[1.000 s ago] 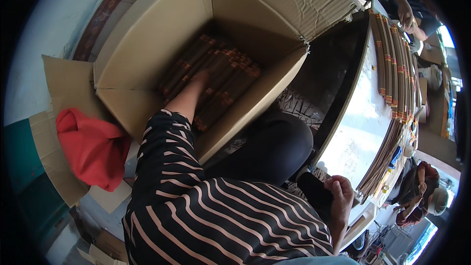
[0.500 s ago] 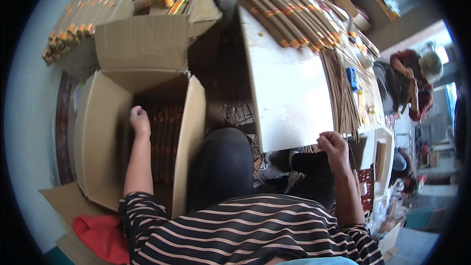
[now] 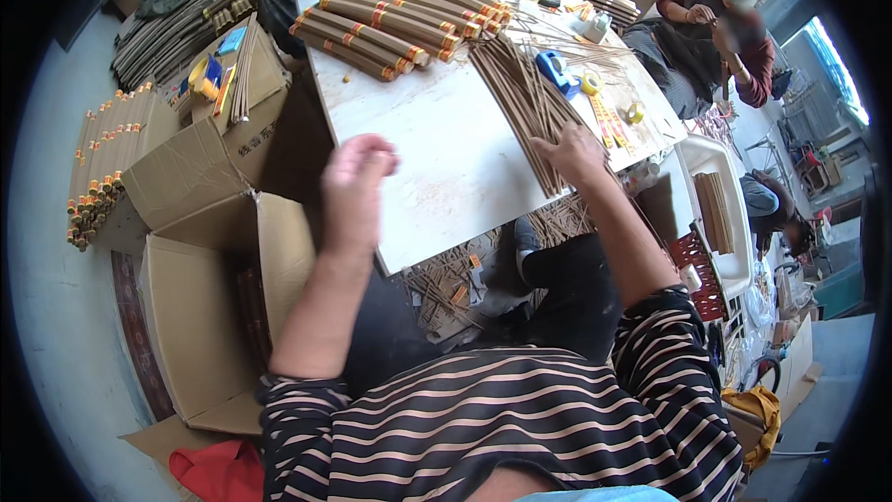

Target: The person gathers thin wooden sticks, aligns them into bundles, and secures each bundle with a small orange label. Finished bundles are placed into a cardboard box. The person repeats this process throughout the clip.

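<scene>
My right hand (image 3: 574, 156) rests on a row of loose thin brown sticks (image 3: 516, 98) along the right part of the white tabletop (image 3: 423, 177). Its thumb is spread from the fingers, whose tips are partly lost among the sticks. Over the table's near left edge is my left hand (image 3: 353, 195), blurred, with loosely curved, parted fingers and nothing visible in them. Bundles of brown sticks (image 3: 400, 19) with red and yellow bands lie stacked at the table's far side. To the left, an open cardboard box (image 3: 200, 316) holds more banded bundles (image 3: 251, 302), mostly in shadow.
A blue tape dispenser (image 3: 557, 72) and yellow label strips (image 3: 609, 121) lie right of the sticks. More bundles (image 3: 111, 158) are piled by the left wall. One person (image 3: 715, 28) sits far right; another's arm shows at the top. Stick scraps (image 3: 446, 288) litter the floor.
My left hand has come up out of the cardboard box to the table's edge. My right hand has moved from the near table edge onto the loose sticks. The view has turned rightward.
</scene>
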A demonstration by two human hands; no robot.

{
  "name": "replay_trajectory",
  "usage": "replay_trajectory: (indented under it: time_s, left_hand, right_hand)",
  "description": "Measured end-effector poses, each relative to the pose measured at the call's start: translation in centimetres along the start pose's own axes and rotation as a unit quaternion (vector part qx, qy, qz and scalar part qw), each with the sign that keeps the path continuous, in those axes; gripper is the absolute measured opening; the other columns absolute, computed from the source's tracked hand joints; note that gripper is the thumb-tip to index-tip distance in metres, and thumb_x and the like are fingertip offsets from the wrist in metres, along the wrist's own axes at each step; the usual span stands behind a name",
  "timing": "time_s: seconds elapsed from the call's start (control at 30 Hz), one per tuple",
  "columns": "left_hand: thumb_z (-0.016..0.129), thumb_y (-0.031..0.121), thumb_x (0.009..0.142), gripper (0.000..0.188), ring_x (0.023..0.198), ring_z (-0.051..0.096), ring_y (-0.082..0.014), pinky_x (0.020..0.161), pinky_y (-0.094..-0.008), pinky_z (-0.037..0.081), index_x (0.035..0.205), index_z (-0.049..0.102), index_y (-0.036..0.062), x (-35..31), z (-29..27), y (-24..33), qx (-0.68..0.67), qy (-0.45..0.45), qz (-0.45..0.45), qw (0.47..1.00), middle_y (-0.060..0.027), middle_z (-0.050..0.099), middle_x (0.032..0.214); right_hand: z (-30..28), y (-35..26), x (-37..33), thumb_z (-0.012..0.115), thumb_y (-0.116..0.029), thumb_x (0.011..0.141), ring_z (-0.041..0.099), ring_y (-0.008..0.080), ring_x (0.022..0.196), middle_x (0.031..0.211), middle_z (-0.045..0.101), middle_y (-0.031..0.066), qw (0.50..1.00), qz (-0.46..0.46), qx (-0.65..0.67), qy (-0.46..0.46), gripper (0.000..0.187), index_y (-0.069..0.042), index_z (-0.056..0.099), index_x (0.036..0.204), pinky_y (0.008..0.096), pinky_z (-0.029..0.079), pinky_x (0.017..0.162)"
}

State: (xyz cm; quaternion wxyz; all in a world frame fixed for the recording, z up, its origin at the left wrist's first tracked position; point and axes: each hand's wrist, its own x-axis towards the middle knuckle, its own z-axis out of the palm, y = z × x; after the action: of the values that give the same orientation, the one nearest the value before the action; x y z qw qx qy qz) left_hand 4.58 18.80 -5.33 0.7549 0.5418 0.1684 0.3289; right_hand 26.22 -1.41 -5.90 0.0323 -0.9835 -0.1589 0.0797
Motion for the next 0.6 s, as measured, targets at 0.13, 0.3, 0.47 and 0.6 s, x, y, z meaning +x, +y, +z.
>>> replay_trajectory:
  time_s: [0.13,0.3,0.47,0.6]
  left_hand:
    - [0.05,-0.001,0.083,0.011,0.073,0.057,-0.0139,0.071,-0.0259,0.048,0.093,0.054,0.0009,0.4,6.1,-4.3,-0.052,-0.051,-0.083,0.994,-0.0069,0.06,0.083]
    - [0.047,0.001,0.082,0.011,0.068,0.055,-0.0112,0.064,-0.0239,0.047,0.091,0.054,-0.0013,1.3,6.3,-8.2,0.029,-0.04,-0.14,0.989,-0.0057,0.058,0.08]
    - [0.047,0.001,0.081,0.011,0.065,0.054,-0.0124,0.062,-0.0253,0.047,0.089,0.054,-0.0012,2.1,5.5,-8.8,0.01,-0.037,-0.173,0.984,-0.0066,0.058,0.079]
    - [0.048,0.001,0.08,0.011,0.066,0.056,-0.0136,0.063,-0.0262,0.048,0.089,0.055,0.0,2.2,5.2,-9.2,-0.004,-0.049,-0.187,0.981,-0.0069,0.059,0.078]
  right_hand:
    - [0.6,-0.5,1.1,0.066,-0.056,0.071,0.045,0.0312,0.115,0.119,0.05,0.0197,0.998,-0.011,-0.044,-0.032,0.078,0.002,0.046,0.118,0.0397,0.037,0.097]
    - [0.7,0.1,1.8,0.07,-0.047,0.07,0.05,0.0334,0.11,0.112,0.054,0.0221,0.997,-0.052,-0.02,-0.053,0.066,0.004,0.053,0.108,0.039,0.041,0.093]
    - [0.8,-0.4,3.0,0.069,-0.038,0.07,0.056,0.0326,0.103,0.106,0.059,0.022,0.995,-0.069,-0.022,-0.069,0.055,0.004,0.056,0.101,0.0382,0.044,0.088]
    - [0.1,-1.2,3.2,0.067,-0.032,0.067,0.058,0.0326,0.099,0.102,0.06,0.0223,0.993,-0.063,0.001,-0.102,0.048,0.004,0.057,0.097,0.0375,0.045,0.086]
